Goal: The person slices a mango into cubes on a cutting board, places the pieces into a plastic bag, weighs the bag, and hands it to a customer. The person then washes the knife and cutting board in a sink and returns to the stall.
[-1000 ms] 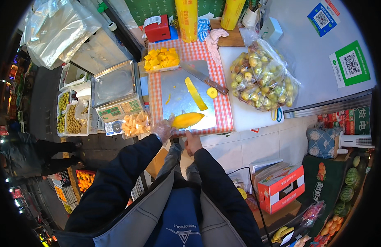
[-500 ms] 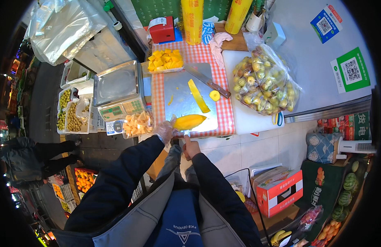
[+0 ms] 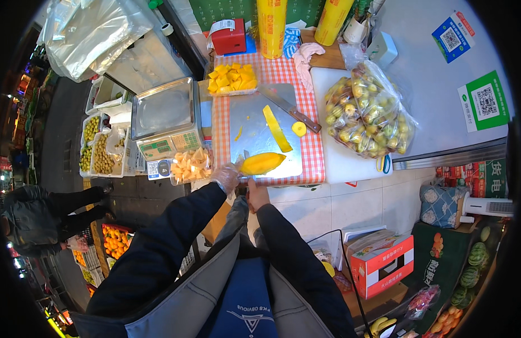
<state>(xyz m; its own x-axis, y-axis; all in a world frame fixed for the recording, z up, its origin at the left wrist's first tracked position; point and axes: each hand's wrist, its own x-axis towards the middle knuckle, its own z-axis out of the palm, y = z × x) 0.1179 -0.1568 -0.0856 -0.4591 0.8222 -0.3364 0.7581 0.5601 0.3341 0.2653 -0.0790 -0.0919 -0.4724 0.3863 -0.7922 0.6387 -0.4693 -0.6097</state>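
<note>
My R hand (image 3: pixel 258 198) has shifted left, nearer my gloved L hand (image 3: pixel 226 176), which is clamped on the yellow fruit's (image 3: pixel 264 164) left end, prob. steadying it at the board's (image 3: pixel 252 142) near edge. R grip: can't tell.

Bright white light falls on the checked tablecloth (image 3: pixel 314 149) and the yellow fruit (image 3: pixel 263 163), both fairly clear. Pale glare washes the metal board (image 3: pixel 252 132), and glints streak the plastic bags (image 3: pixel 94 39). The street (image 3: pixel 66 146) at left sinks into dimness. Fisheye distortion bends straight edges toward the black rim, where detail softens.
</note>
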